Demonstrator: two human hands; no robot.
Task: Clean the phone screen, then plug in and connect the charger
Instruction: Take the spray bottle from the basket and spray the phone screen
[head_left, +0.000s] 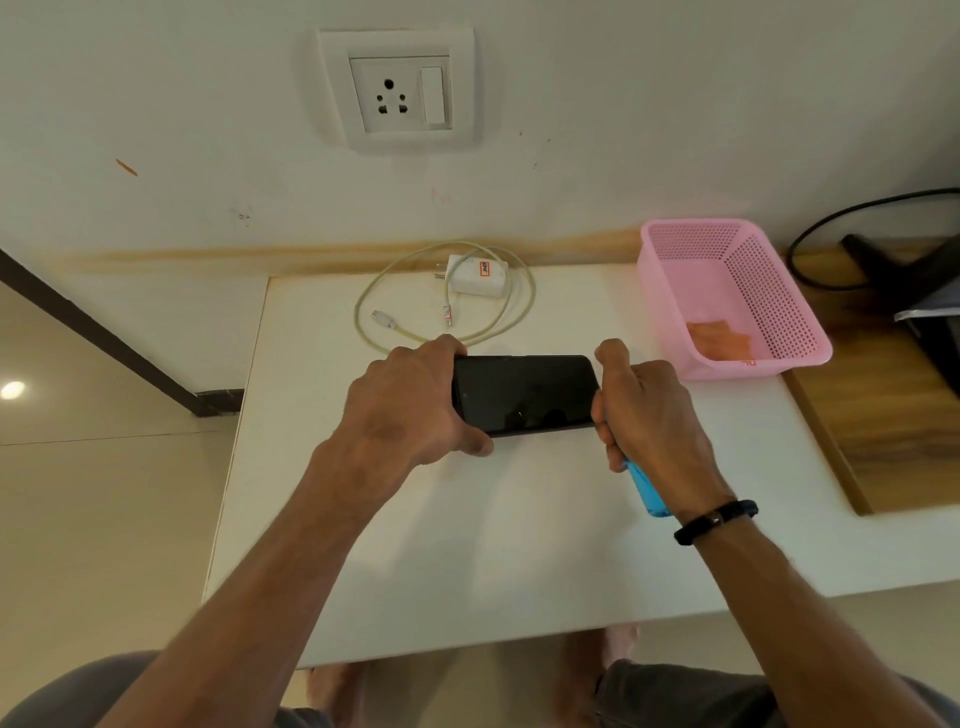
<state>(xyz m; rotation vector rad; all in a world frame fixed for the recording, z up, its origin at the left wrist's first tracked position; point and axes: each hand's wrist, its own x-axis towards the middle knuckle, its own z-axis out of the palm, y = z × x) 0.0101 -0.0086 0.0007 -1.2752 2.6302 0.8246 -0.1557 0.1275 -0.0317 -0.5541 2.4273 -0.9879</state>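
A black phone (524, 394) lies screen-up and lengthwise on the white table (467, 545). My left hand (410, 405) grips its left end, thumb on the near edge. My right hand (649, 415) is at the phone's right end, fist closed around a blue object (647, 488) that sticks out below the palm; I cannot tell what it is. Behind the phone a white charger adapter (480, 275) lies on its side inside its coiled white cable (447, 301), with the loose plug end (383, 319) to the left. A white wall socket (399, 93) with a switch is above on the wall.
A pink mesh basket (670, 312) stands at the table's back right with an orange cloth (719, 340) inside. Right of it lie a wooden surface (883, 415), a black cable (810, 234) and a dark stand. The table's left edge drops to a tiled floor.
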